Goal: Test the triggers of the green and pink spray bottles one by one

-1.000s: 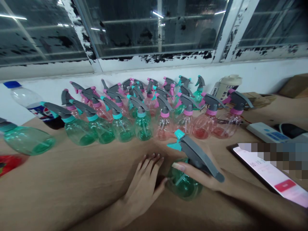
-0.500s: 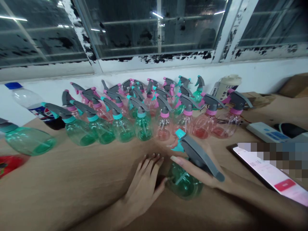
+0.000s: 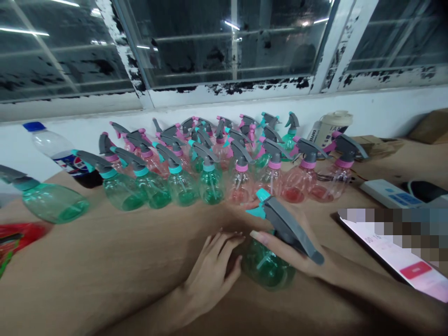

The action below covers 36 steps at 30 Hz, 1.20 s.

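My right hand (image 3: 294, 254) is wrapped round the neck of a green spray bottle (image 3: 269, 270) with a grey and turquoise trigger head. The bottle stands on the wooden table (image 3: 115, 275), and part of its neck is hidden by the hand. Just left of it, my left hand (image 3: 212, 270) rests with fingers bent a little and apart, holding nothing. Beyond both hands runs a front row of spray bottles: green ones (image 3: 212, 186) at the left, pink ones (image 3: 240, 186) at the right. More spray bottles crowd behind them along the wall.
A cola bottle (image 3: 75, 163) and a lone green spray bottle (image 3: 56, 203) stand at the left, near a red packet (image 3: 21, 238). On the right lie a lit phone (image 3: 395, 252) and a white box (image 3: 388, 193). A paper cup (image 3: 331, 126) stands by the wall.
The view has shifted slightly, so the bottles at the left appear further right. My left fingers have lifted and curled a little. My right hand keeps its grip on the spray bottle.
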{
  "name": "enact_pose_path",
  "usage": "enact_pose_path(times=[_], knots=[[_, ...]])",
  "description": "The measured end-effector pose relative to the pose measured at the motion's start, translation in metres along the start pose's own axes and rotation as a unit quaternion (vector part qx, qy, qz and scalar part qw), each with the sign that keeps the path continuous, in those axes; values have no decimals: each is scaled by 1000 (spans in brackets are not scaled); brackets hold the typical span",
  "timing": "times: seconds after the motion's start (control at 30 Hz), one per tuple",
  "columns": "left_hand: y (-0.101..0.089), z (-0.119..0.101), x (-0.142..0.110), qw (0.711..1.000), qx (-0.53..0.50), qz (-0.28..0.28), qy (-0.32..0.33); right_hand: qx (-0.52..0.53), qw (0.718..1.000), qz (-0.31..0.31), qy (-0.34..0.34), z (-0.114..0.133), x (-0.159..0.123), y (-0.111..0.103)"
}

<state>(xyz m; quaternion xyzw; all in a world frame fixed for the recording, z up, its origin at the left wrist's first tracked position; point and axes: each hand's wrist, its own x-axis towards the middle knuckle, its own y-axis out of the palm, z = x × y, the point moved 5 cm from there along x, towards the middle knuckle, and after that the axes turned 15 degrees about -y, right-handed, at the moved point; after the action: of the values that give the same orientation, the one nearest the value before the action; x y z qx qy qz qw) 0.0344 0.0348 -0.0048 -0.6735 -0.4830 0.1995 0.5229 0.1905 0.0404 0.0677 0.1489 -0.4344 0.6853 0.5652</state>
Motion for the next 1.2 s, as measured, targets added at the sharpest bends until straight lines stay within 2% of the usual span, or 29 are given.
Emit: enact_pose_path(times=[0.17,0.23,0.3,0.43,0.53,0.63,0.7,0.8,0.87,0.97,1.1,1.13,1.2], knots=[[-12,-8,-15,999,-43,-11,1,-2,1000,-9,-21,13,-1,5],[-16,-14,-22,999,-48,-11,14,17,999,-6,-42,21,-1,13],[-21,-18,-28,999,-47,1,-1,43,997,-1,-61,29,-1,23],[-34,-16,-37,996,-35,26,-77,75,997,20,0,34,3,50],[-50,-8,-47,994,-25,2,-108,68,995,67,41,38,11,68],[-70,7,-62,992,-8,-44,-116,59,986,147,47,43,17,84],[-84,23,-76,988,1,-81,-135,47,980,185,53,44,17,94],[-106,61,-96,968,8,-128,-217,34,974,217,64,39,11,106],[-120,92,-107,954,8,-137,-268,24,974,215,65,35,7,110],[-150,139,-115,923,45,-198,-326,-2,979,195,61,26,6,110],[-187,192,-108,893,168,-193,-369,-65,979,179,69,16,10,104],[-194,205,-104,881,188,-179,-397,-79,979,176,72,14,11,102],[-206,226,-95,875,189,-163,-414,-102,977,171,79,11,12,98]])
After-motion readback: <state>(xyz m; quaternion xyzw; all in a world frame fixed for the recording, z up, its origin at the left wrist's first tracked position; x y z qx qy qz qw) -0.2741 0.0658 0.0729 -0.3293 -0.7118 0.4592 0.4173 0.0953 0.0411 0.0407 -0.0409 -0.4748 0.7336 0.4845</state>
